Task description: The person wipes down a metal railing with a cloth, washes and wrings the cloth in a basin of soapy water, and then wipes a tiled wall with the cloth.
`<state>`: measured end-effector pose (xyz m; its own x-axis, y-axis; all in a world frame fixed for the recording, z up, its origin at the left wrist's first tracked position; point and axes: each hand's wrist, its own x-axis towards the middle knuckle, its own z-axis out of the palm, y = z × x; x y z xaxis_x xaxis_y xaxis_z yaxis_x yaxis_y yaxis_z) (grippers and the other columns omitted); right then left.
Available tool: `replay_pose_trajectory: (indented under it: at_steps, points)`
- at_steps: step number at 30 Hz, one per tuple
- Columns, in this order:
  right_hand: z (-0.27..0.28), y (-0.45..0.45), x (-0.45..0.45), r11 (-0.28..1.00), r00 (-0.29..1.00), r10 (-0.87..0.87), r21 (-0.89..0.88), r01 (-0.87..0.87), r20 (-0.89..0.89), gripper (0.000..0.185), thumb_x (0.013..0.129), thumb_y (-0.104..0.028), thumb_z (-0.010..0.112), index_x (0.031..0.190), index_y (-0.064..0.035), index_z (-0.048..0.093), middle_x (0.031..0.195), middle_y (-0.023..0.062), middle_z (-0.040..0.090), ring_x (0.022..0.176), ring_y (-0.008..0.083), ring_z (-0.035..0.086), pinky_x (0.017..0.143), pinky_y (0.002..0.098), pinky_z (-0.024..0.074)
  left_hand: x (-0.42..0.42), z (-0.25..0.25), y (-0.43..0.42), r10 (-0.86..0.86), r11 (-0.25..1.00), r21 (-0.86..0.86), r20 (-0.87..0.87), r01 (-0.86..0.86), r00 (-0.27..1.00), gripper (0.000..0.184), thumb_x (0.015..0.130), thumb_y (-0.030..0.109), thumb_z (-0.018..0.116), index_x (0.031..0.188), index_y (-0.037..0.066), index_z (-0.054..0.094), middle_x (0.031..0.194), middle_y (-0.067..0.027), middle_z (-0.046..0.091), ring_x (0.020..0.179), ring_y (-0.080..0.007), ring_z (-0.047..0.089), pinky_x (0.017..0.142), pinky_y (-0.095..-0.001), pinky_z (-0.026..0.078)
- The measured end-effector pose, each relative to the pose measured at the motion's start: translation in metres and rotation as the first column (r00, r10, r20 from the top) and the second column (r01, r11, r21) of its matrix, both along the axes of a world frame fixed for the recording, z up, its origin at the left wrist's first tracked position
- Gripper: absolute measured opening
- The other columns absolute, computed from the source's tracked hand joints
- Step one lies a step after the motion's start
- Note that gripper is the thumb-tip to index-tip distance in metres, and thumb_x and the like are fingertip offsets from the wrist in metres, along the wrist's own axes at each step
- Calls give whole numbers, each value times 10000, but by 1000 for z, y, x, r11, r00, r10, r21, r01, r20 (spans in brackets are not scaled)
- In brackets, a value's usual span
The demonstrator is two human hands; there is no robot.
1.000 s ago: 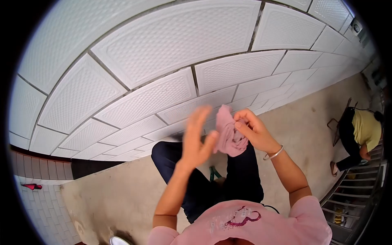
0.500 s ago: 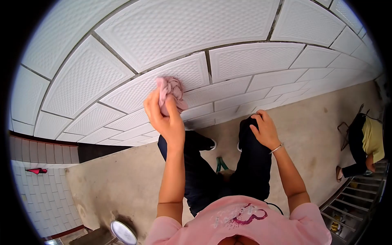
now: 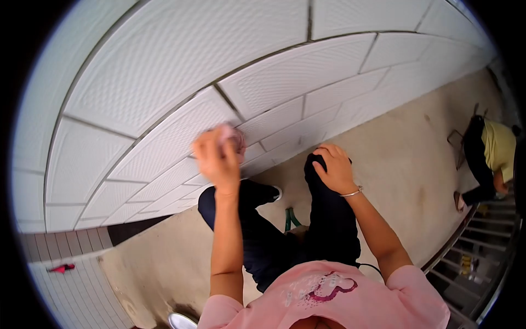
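Observation:
My left hand (image 3: 216,162) is closed around a crumpled pink cloth (image 3: 234,141), which is against the white tiled wall (image 3: 170,137) or very close to it. Motion blurs the hand and cloth a little, and the fingers hide part of the cloth. Over on my right knee (image 3: 316,164), in dark trousers, lies my right hand (image 3: 335,169), its thumb apart from its fingers and nothing held in it. A bracelet (image 3: 352,192) circles that wrist.
Between my legs a green stool leg (image 3: 290,218) shows. To the right, another person (image 3: 496,145) in a yellow top is beside a metal rack (image 3: 471,241). A round silvery lid or basin (image 3: 182,321) sits at the lower left. Concrete floor (image 3: 394,159) runs along the wall.
My view has turned, so the wall's tile lines slant more steeply. My left hand and the cloth have shifted down the wall. My right hand stays on the knee.

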<state>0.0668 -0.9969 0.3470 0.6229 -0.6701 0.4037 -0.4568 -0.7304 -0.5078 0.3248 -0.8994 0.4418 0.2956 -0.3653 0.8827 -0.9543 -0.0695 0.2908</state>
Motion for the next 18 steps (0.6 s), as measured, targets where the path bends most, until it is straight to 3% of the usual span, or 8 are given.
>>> replay_pose_trajectory:
  at_steps: [4,7,9,10,13,14,16,18]
  points:
    - [4,-2,-1,1000,1000,-30,-2,30,-1,233,752,-143,660,958,-59,594,1046,105,571,1019,309,529,886,409,408,-8,95,-7,69,918,-393,32,-51,997,266,795,-95,530,1054,-43,561,923,-123,569,807,-159,541,702,-305,438]
    - [0,-5,1,999,999,-50,16,50,-1,224,744,-141,657,946,-60,602,1026,104,576,1005,304,535,872,408,419,-11,110,-27,-17,952,-299,182,71,983,294,783,-65,549,1072,-21,578,937,-108,518,808,-190,531,748,-341,433]
    - [-1,-5,2,998,999,-54,31,54,-3,217,745,-143,652,941,-60,607,1023,104,579,1000,302,537,866,408,424,-19,61,-46,194,981,-81,288,-178,938,317,750,35,594,1065,46,631,948,-85,523,885,-274,501,869,-405,365]
    - [-2,-5,3,998,998,-65,25,65,-4,210,748,-147,647,936,-59,611,1020,103,581,995,301,539,861,406,428,-13,26,-58,133,988,-107,276,-107,952,368,702,41,612,1065,87,653,938,-62,540,895,-276,492,835,-398,353]
    - [-1,-7,5,997,997,-74,32,74,-21,201,751,-159,641,923,-57,621,1016,101,586,988,299,542,851,403,435,-16,-56,-69,-263,961,164,282,224,923,448,677,1,591,1091,163,648,931,-58,620,629,-239,580,469,-324,396]
    - [-1,-7,6,997,997,-70,36,72,-34,199,752,-167,640,917,-57,626,1014,100,589,987,296,543,847,402,438,-15,-115,-54,-189,857,514,256,32,948,408,764,116,562,1144,249,630,1003,30,589,690,-215,523,597,-375,403]
    - [-2,-10,7,997,997,-65,39,66,-38,195,749,-174,645,908,-62,629,1004,92,593,978,290,547,833,402,444,-20,-183,-34,-180,752,656,297,-63,938,353,803,142,533,1122,260,627,1075,49,552,757,-207,502,630,-390,409]
    - [-4,-10,10,997,998,-52,50,53,-40,191,746,-181,649,899,-67,633,994,84,598,969,284,551,820,402,450,-14,-237,-2,-32,565,819,-100,100,994,272,834,150,533,1073,214,647,1051,-55,595,902,-295,567,732,-431,453]
